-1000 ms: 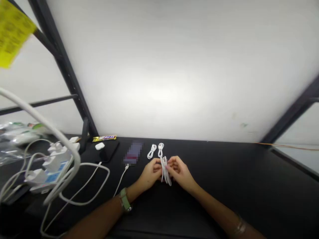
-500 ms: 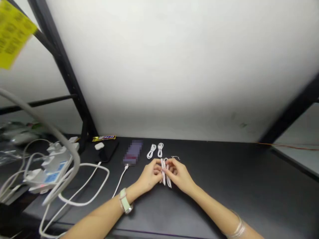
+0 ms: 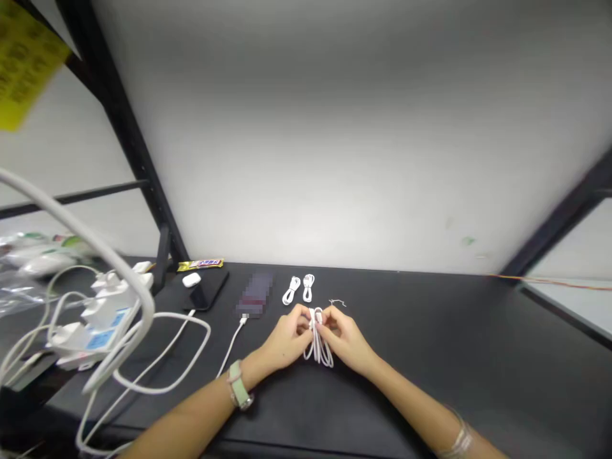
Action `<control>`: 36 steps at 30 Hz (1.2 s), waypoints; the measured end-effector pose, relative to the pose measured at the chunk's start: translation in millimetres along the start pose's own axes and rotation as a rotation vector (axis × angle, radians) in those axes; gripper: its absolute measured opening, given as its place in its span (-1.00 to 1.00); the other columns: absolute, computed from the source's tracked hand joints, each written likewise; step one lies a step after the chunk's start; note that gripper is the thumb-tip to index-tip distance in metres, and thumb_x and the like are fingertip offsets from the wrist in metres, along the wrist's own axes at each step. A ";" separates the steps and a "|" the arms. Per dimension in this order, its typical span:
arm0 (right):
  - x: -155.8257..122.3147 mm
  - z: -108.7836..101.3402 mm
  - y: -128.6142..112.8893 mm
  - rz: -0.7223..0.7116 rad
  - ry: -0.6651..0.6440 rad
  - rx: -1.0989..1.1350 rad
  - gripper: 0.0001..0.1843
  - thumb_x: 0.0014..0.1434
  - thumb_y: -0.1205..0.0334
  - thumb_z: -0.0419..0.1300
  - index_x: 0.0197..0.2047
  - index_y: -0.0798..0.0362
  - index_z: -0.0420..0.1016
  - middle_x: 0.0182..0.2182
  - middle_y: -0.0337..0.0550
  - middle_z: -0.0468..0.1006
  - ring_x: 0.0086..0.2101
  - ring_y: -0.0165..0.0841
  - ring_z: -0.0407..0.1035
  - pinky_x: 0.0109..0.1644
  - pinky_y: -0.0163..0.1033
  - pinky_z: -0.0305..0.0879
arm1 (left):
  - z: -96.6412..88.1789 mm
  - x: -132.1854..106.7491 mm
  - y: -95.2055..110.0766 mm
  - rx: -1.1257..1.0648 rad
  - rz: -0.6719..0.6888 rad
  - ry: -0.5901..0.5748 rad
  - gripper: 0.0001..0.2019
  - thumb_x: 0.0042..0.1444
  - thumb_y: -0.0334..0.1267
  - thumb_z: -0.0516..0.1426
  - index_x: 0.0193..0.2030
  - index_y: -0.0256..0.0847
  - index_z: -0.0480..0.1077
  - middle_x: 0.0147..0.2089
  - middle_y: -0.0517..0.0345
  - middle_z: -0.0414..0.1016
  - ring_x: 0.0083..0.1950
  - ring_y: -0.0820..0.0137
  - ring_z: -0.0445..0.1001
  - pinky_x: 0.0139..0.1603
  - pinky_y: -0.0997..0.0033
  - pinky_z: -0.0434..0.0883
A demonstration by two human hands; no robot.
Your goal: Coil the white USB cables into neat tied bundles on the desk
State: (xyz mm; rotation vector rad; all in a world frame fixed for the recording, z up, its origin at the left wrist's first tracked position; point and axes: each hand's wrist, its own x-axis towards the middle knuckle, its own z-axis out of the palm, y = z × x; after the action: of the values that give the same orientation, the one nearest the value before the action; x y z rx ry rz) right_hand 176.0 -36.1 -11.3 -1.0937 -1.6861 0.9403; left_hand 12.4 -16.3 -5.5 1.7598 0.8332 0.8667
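My left hand (image 3: 287, 336) and my right hand (image 3: 345, 336) meet over the black desk (image 3: 430, 357), both pinched on a coiled white cable (image 3: 318, 341). Its loops hang down between my fingers toward me. A green-strapped watch (image 3: 238, 384) sits on my left wrist and a bracelet (image 3: 459, 440) on my right. Two small bundled white cables (image 3: 299, 288) lie just beyond my hands, with a thin wire tie (image 3: 337, 302) to their right.
A phone (image 3: 255, 294) with a white charging lead lies left of the bundles. Further left are a dark phone (image 3: 206, 290) with a white earbud case (image 3: 191, 279), a candy bar (image 3: 201, 264), and a power strip (image 3: 95, 315) with tangled white cords.
The cable's loops have fanned out lower between my hands, and my fingers have shifted on its upper end. The hands stay in the same spot.
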 end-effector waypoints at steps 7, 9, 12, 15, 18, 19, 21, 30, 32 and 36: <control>-2.6 2.7 -8.2 0.001 -0.042 -0.004 -0.77 0.13 0.07 0.11 -0.37 0.05 0.22 -0.52 -0.30 0.32 -0.57 -0.50 0.20 -0.55 -0.41 0.15 | -3.4 0.8 0.2 0.221 0.020 0.027 -0.88 0.06 -0.26 0.03 -0.41 -0.19 0.13 -0.55 0.37 0.22 -0.53 0.55 0.17 -0.51 0.56 0.10; -2.9 2.9 -9.1 0.015 -0.051 0.002 -0.77 0.14 0.07 0.10 -0.36 0.05 0.22 -0.51 -0.29 0.33 -0.56 -0.49 0.22 -0.56 -0.42 0.17 | -3.7 0.7 0.7 0.262 0.016 0.028 -0.84 0.06 -0.25 0.02 -0.46 -0.17 0.08 -0.59 0.40 0.12 -0.56 0.56 0.10 -0.53 0.56 0.05; -3.1 3.6 -8.3 0.022 -0.048 0.022 -0.77 0.14 0.07 0.11 -0.36 0.05 0.21 -0.52 -0.29 0.34 -0.57 -0.49 0.24 -0.57 -0.42 0.19 | -4.1 -0.4 3.4 0.290 0.019 0.006 -0.86 0.09 -0.28 -0.01 -0.45 -0.16 0.06 -0.60 0.39 0.11 -0.57 0.55 0.10 -0.53 0.54 0.03; -3.2 4.7 -7.3 0.012 -0.026 0.055 -0.77 0.13 0.09 0.12 -0.38 0.04 0.20 -0.52 -0.29 0.33 -0.57 -0.49 0.25 -0.56 -0.41 0.20 | -4.6 -1.7 6.8 0.334 0.031 0.012 -0.90 0.09 -0.30 -0.03 -0.41 -0.15 0.08 -0.57 0.37 0.17 -0.56 0.52 0.15 -0.50 0.53 0.05; -2.4 5.3 -7.1 0.005 0.027 0.079 -0.77 0.10 0.10 0.15 -0.40 0.04 0.19 -0.53 -0.30 0.32 -0.57 -0.48 0.24 -0.54 -0.40 0.20 | -4.2 -2.5 8.0 0.348 0.010 0.031 -0.91 0.11 -0.29 -0.04 -0.40 -0.14 0.09 -0.56 0.33 0.24 -0.55 0.49 0.23 -0.49 0.52 0.08; -2.0 5.4 -7.0 0.002 0.048 0.080 -0.77 0.10 0.10 0.16 -0.40 0.04 0.19 -0.53 -0.30 0.32 -0.56 -0.48 0.24 -0.54 -0.40 0.20 | -3.8 -2.6 7.5 0.337 0.000 0.035 -0.90 0.12 -0.28 -0.04 -0.40 -0.14 0.09 -0.56 0.32 0.26 -0.54 0.49 0.25 -0.49 0.51 0.09; -1.3 5.4 -6.2 -0.007 0.087 0.075 -0.76 0.09 0.09 0.16 -0.40 0.04 0.20 -0.52 -0.29 0.31 -0.55 -0.47 0.23 -0.53 -0.40 0.19 | -2.6 -2.6 5.7 0.301 -0.012 0.038 -0.89 0.14 -0.25 -0.05 -0.39 -0.14 0.10 -0.57 0.32 0.29 -0.55 0.48 0.29 -0.49 0.52 0.11; -0.8 4.7 -8.2 -0.061 0.223 0.013 -0.76 0.11 0.07 0.14 -0.41 0.03 0.22 -0.52 -0.27 0.32 -0.54 -0.44 0.26 -0.52 -0.38 0.23 | 1.0 -2.1 6.4 0.097 -0.015 0.077 -0.75 0.20 -0.19 -0.10 -0.01 -0.21 0.09 -0.48 0.22 0.47 -0.50 0.43 0.42 -0.45 0.50 0.25; -1.8 4.6 -10.0 -0.085 0.235 -0.029 -0.78 0.12 0.09 0.13 -0.41 0.03 0.23 -0.51 -0.26 0.32 -0.53 -0.43 0.27 -0.51 -0.36 0.25 | 1.0 -1.4 8.7 0.150 0.027 0.098 -0.76 0.20 -0.17 -0.08 -0.06 -0.21 0.20 -0.37 0.14 0.49 -0.39 0.41 0.44 -0.36 0.47 0.28; -5.3 4.2 -12.6 -0.202 0.190 -0.157 -0.87 0.16 0.17 0.10 -0.37 0.03 0.29 -0.48 -0.23 0.33 -0.53 -0.42 0.26 -0.45 -0.32 0.26 | 0.5 1.4 8.4 0.216 0.113 0.170 -0.80 0.15 -0.18 0.00 -0.19 -0.20 0.35 -0.24 0.09 0.44 -0.28 0.40 0.39 -0.31 0.48 0.29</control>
State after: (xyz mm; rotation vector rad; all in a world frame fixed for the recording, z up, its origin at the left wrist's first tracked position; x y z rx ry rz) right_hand 169.9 -45.6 -2.6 -1.0562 -1.6963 0.5661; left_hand 14.9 -17.8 2.5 1.9559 0.9761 1.0443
